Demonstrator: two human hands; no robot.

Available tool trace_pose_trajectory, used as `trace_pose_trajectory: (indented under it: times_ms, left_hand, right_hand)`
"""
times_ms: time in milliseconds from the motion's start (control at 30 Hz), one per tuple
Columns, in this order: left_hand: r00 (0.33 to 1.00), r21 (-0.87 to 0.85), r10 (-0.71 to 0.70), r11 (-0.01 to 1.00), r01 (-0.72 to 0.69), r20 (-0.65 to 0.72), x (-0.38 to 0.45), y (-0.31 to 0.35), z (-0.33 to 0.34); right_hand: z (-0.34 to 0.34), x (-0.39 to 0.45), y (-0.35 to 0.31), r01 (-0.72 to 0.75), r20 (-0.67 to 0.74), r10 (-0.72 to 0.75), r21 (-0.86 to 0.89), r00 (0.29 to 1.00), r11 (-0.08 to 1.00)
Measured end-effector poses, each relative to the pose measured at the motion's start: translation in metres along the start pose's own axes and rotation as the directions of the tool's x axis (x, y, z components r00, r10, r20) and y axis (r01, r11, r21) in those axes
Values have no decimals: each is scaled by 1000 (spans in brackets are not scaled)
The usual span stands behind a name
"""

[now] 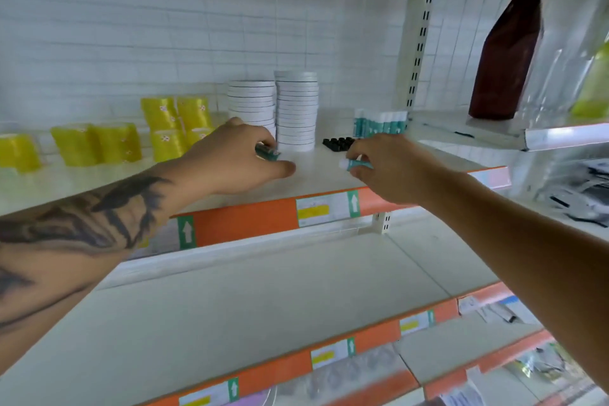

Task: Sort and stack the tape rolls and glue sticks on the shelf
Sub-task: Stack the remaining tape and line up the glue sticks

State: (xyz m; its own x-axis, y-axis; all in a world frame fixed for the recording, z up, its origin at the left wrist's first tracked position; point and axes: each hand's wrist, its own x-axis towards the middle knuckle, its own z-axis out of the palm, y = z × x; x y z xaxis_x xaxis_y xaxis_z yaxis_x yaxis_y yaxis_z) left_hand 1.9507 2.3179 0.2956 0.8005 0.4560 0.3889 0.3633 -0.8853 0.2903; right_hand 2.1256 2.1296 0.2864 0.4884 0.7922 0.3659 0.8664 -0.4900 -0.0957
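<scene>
White metal shelf (316,171) w/ orange price rail carries all task items. One teal glue stick (267,152) is gripped by the left hand (237,155), fingers curled round it, just in front of two stacks of flat white tape rolls (286,109). A second teal-and-white glue stick (354,164) is pinched by the right hand (392,168) at the fingertips, low over the shelf. Upright teal-and-white glue sticks (379,123) are lined up at rear right; small black caps (339,143) lie in front. Yellow wrapped tape rolls (158,132) are grouped at left.
</scene>
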Motion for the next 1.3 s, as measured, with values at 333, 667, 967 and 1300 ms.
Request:
trace_pose_trajectory:
  times_ms: [333, 667, 967, 1300]
  left_hand:
    - [997, 5, -37, 999, 36, 65, 93, 28, 51]
    - [991, -138, -122, 982, 128, 52, 96, 46, 60]
    - [961, -616, -102, 749, 245, 258, 122, 95, 47]
    - [961, -20, 48, 999, -44, 273, 148, 91, 91]
  right_hand:
    - [22, 76, 65, 80, 150, -85, 38, 985, 996]
    - [25, 79, 88, 216, 92, -240, 216, 966, 952]
    - [-6, 88, 92, 347, -333, -166, 615, 928, 708]
    - [-26, 172, 129, 143, -359, 56, 505, 932, 851]
